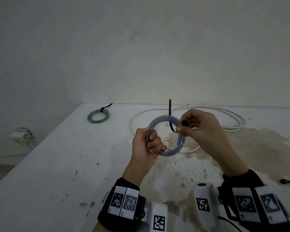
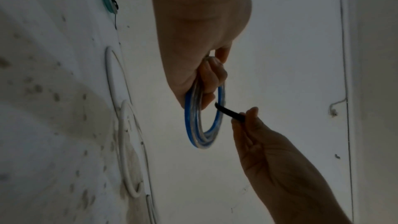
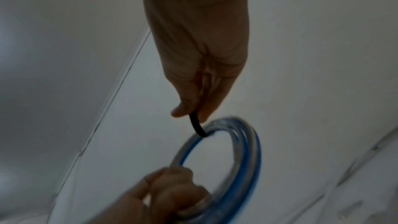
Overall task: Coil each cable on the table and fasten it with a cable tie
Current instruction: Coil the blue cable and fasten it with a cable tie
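A coiled blue and clear cable is held upright above the table. My left hand grips its left side with curled fingers. My right hand pinches a black cable tie at the coil's upper right. The tie passes through the coil and its free end sticks up behind it.
A green coil fastened with a black tie lies at the table's back left. A loose white cable sprawls across the back of the stained white table. A white socket sits by the wall at left.
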